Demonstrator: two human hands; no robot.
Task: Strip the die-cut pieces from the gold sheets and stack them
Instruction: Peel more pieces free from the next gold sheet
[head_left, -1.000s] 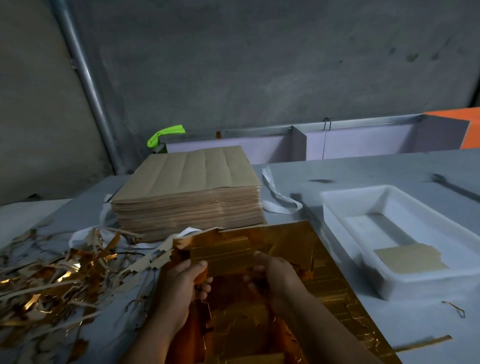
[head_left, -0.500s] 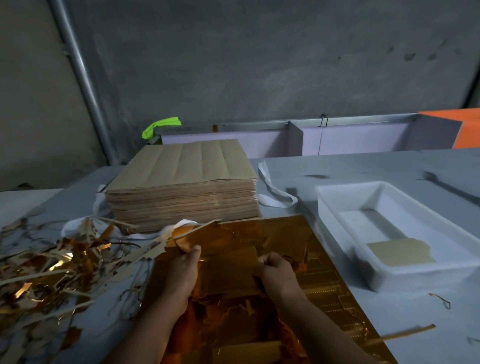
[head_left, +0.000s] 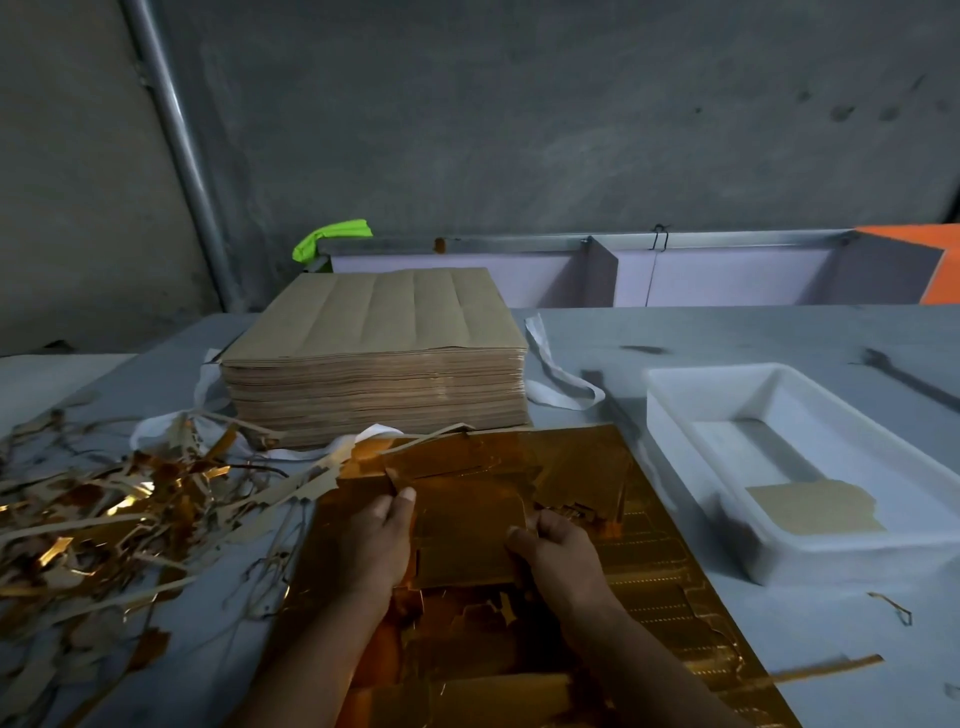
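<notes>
A gold die-cut sheet (head_left: 660, 587) lies on the grey table in front of me. Both hands hold a gold die-cut piece (head_left: 465, 535) above its middle. My left hand (head_left: 371, 545) grips the piece's left edge, thumb on top. My right hand (head_left: 558, 553) pinches its right edge. More loosened gold pieces (head_left: 571, 467) lie just beyond. A white tray (head_left: 691, 395) at the right holds a brown-backed stack of pieces (head_left: 815, 512). Parts of the sheet beneath my arms are hidden.
A thick stack of brown-backed sheets (head_left: 379, 358) stands behind the gold sheet. A heap of gold and brown waste strips (head_left: 104, 519) covers the table's left. White strapping (head_left: 556, 374) lies by the stack. A loose gold strip (head_left: 826, 670) lies near right.
My hands have drawn apart to the two side edges of one gold piece and now hold it flat; earlier they were close together over the sheet's middle.
</notes>
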